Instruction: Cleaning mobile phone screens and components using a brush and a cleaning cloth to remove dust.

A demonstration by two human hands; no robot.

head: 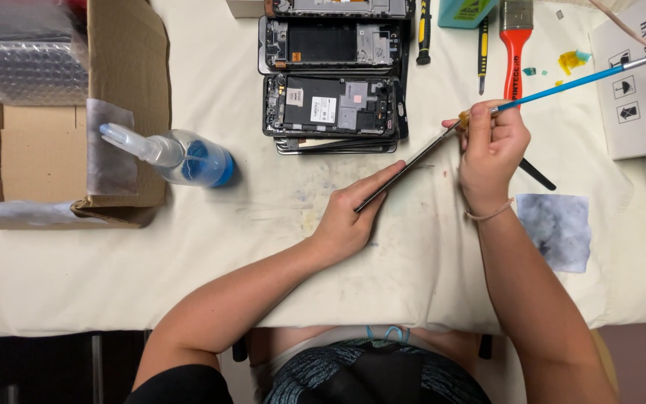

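- Left hand [345, 217] has its grip clamped on the lower end of one thin dark phone panel [405, 170], held edge-up and tilted over the middle of the surface [188, 262].
- Right hand [491, 150] is pinched shut around one blue-handled brush [562, 86], with the bristle end right at the panel's upper edge; can't tell if it's actually touching.
- Stack of opened phone frames [330, 105] sits just behind the hands. I count three showing their insides, plus a few thin ones underneath that are too squashed together to count.
- One clear squeeze bottle [181, 157] with blue liquid lies on its side, left of the stack.
- One cardboard box [125, 75] on the far left, with bubble wrap [24, 60] in it.
- One red-handled paintbrush [516, 52] and two yellow-and-black tools [423, 30] at the back.
- One grey cloth [558, 228] to the right of the right forearm.
- One white carton [641, 82] at the far right.
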